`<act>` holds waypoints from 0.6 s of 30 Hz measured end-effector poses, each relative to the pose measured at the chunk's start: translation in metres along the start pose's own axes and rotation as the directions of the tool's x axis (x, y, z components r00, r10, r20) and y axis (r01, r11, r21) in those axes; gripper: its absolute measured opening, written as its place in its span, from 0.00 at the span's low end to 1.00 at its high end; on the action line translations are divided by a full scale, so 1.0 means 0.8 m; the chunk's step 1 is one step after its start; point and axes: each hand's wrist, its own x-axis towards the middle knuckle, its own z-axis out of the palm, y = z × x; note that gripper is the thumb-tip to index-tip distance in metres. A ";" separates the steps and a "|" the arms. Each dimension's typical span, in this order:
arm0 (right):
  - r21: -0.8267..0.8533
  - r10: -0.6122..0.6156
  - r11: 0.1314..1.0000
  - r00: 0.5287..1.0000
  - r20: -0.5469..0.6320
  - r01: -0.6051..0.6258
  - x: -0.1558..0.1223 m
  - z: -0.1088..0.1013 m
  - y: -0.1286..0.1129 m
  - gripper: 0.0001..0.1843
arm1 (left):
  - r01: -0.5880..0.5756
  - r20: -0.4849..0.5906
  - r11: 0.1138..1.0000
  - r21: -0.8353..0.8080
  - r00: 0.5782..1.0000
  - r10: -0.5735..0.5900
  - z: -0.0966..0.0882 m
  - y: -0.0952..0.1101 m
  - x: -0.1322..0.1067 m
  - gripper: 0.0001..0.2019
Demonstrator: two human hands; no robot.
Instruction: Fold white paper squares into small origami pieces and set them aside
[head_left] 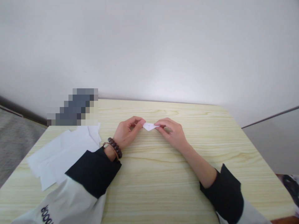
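Note:
A small folded piece of white paper point(149, 126) is held between my two hands above the middle of the table. It narrows to a point toward me. My left hand point(129, 130) pinches its left end between thumb and fingers. On that wrist are a dark beaded bracelet and a thin brown band. The right end of the paper sits between the thumb and fingers of my right hand point(172, 132). My fingers hide both ends of the fold.
White paper sheets point(77, 149) lie overlapping at the left of the wood-grain table point(158, 193). Behind them is a dark pixelated object point(74, 109). A white wall point(163, 56) rises at the table's far edge. Something black and white shows beyond the right edge.

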 end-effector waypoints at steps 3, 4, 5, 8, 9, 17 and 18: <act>-0.020 0.029 0.999 1.000 -0.012 -0.029 0.000 0.000 0.000 0.06 | -0.122 0.020 0.992 0.045 0.992 0.121 -0.001 0.003 0.001 0.15; -0.025 0.035 0.999 0.999 -0.009 -0.035 0.000 0.000 0.000 0.07 | -0.181 0.031 0.982 0.059 0.983 0.180 0.000 0.003 0.002 0.14; -0.029 0.038 0.999 0.999 -0.004 -0.038 -0.001 0.001 0.000 0.07 | -0.239 0.038 0.968 0.078 0.971 0.237 0.000 0.002 0.002 0.13; -0.027 0.042 0.999 0.999 0.009 -0.042 -0.001 0.001 -0.002 0.08 | -0.334 0.029 0.930 0.157 0.942 0.333 0.002 -0.004 0.002 0.09; -0.021 0.043 0.999 0.999 0.017 -0.042 -0.001 0.001 -0.003 0.08 | -0.338 0.011 0.923 0.183 0.940 0.342 0.002 -0.006 0.002 0.08; 0.014 0.046 0.999 0.996 0.070 -0.047 -0.002 -0.001 -0.008 0.10 | -0.383 -0.023 0.874 0.299 0.913 0.408 0.002 -0.009 0.002 0.07; 0.018 0.055 0.998 0.996 0.070 -0.056 -0.002 0.000 -0.007 0.09 | -0.402 -0.007 0.862 0.307 0.905 0.425 0.002 -0.007 0.002 0.07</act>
